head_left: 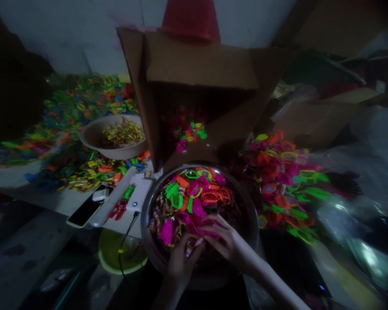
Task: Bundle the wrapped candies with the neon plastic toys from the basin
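Note:
Over a wide metal bowl [145, 215], my two hands work close together. My left hand [181, 260] pinches a small striped, wrapped candy [191, 247] between thumb and fingers. My right hand [228, 241] is curled around a pink plastic toy watch [189, 223], its fingertips close to the candy. Whether the two pieces touch is hidden by the fingers. Inside the bowl, orange, green and pink toy watches [211, 196] lie heaped towards the back, and more wrapped candies [155, 219] lie along the left side.
Behind the bowl stands an open cardboard box [200, 60] holding bright pieces, with a red tub [190, 21] on top. Left are a basin of yellow pieces [116, 153], a phone [87, 211] and a cabled white device [139, 196]. Toy watches [283, 185] pile up on the right.

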Tool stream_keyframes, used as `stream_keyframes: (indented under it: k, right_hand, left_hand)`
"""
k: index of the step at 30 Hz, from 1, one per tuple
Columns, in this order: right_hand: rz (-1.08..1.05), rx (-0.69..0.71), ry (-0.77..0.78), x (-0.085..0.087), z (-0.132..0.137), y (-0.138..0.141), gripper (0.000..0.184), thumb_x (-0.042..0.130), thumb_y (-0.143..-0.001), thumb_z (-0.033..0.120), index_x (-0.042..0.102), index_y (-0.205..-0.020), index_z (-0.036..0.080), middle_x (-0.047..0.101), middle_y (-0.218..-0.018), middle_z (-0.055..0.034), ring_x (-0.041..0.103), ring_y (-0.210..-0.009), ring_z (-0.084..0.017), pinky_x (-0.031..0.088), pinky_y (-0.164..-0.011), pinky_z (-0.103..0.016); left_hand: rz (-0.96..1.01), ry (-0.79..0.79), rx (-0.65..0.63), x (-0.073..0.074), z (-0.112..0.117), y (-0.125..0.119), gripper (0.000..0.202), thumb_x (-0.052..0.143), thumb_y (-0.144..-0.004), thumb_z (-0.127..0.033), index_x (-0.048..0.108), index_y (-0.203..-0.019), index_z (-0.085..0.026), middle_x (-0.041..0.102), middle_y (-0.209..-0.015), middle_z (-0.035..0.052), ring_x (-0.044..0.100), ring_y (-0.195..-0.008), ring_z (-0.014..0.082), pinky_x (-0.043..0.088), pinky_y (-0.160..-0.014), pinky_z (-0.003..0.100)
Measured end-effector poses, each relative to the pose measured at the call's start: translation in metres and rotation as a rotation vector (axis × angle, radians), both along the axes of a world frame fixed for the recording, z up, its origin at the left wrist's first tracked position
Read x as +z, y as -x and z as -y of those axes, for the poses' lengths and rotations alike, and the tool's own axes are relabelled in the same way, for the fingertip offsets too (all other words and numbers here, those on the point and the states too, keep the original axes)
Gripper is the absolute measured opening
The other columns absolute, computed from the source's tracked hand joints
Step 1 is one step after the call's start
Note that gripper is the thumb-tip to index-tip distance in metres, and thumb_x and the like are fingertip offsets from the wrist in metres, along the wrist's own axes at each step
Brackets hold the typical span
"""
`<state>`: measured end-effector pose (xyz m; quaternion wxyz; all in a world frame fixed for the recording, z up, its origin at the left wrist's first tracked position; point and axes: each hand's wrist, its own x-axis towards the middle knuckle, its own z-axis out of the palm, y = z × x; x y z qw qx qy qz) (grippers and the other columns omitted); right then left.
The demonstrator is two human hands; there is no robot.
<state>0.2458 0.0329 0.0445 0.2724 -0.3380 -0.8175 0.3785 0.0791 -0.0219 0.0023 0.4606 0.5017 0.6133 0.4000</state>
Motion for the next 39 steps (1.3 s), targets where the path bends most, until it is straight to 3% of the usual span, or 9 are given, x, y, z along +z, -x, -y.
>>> stream_keyframes:
  k: [8,12,17,24,33,35,39]
  right_hand:
    - [0.098,-0.016,-0.179,0.003,0.003,0.002,0.026,0.048,-0.092,0.021,0.061,-0.114,0.022,0.057,-0.118,-0.0094,0.058,-0.107,-0.018,0.051,-0.092,-0.031]
    - [0.092,-0.023,-0.238,0.0,0.001,0.002,0.024,0.047,-0.092,0.019,0.062,-0.111,0.022,0.059,-0.116,-0.0085,0.059,-0.105,-0.017,0.052,-0.089,-0.03]
    - [0.195,-0.008,-0.417,-0.001,0.004,0.001,0.027,0.049,-0.089,0.017,0.061,-0.114,0.022,0.059,-0.117,-0.0101,0.06,-0.102,-0.021,0.055,-0.084,-0.035]
    - [0.339,0.11,-0.44,0.003,0.0,-0.005,0.031,0.049,-0.09,0.02,0.057,-0.12,0.023,0.056,-0.122,-0.0102,0.056,-0.107,-0.023,0.056,-0.083,-0.037]
    - [0.229,0.175,-0.253,0.007,-0.005,-0.009,0.024,0.053,-0.09,0.019,0.062,-0.112,0.019,0.061,-0.109,-0.0089,0.055,-0.105,-0.018,0.054,-0.088,-0.031]
    - [0.166,0.147,-0.097,0.004,-0.009,-0.012,0.024,0.057,-0.088,0.021,0.063,-0.112,0.021,0.061,-0.114,-0.0079,0.055,-0.109,-0.018,0.051,-0.094,-0.032]
    - [0.054,0.123,0.37,0.001,-0.017,-0.02,0.035,0.064,-0.084,0.032,0.061,-0.117,0.021,0.063,-0.116,-0.0066,0.059,-0.108,-0.02,0.047,-0.097,-0.036]
  left_hand:
    - [-0.05,0.032,0.065,-0.002,0.004,-0.002,0.021,0.058,-0.076,-0.041,0.063,-0.085,-0.022,0.073,-0.076,0.0006,0.068,-0.073,0.0208,0.05,-0.065,0.025]
    - [-0.06,0.038,0.055,-0.006,0.003,-0.004,0.021,0.057,-0.077,-0.04,0.064,-0.085,-0.022,0.072,-0.071,0.0002,0.067,-0.065,0.0198,0.05,-0.061,0.025]
    - [-0.109,0.048,0.035,-0.004,0.003,-0.003,0.023,0.055,-0.079,-0.043,0.064,-0.086,-0.023,0.073,-0.074,0.0003,0.069,-0.069,0.0203,0.05,-0.063,0.025]
    - [-0.183,0.059,0.016,-0.006,0.002,-0.002,0.026,0.055,-0.079,-0.043,0.068,-0.089,-0.023,0.075,-0.08,0.0023,0.07,-0.075,0.0218,0.052,-0.067,0.025]
    - [-0.14,0.062,-0.029,-0.004,0.0,-0.005,0.019,0.056,-0.078,-0.034,0.068,-0.082,-0.02,0.075,-0.076,0.0019,0.069,-0.072,0.0179,0.05,-0.064,0.02]
    - [-0.13,0.044,-0.026,-0.004,0.0,-0.005,0.018,0.057,-0.078,-0.032,0.069,-0.083,-0.021,0.076,-0.078,0.0017,0.069,-0.072,0.0175,0.05,-0.063,0.019]
    - [-0.149,0.042,-0.039,-0.002,0.0,-0.006,0.018,0.057,-0.078,-0.033,0.07,-0.083,-0.021,0.076,-0.077,0.0015,0.07,-0.072,0.0178,0.05,-0.065,0.02]
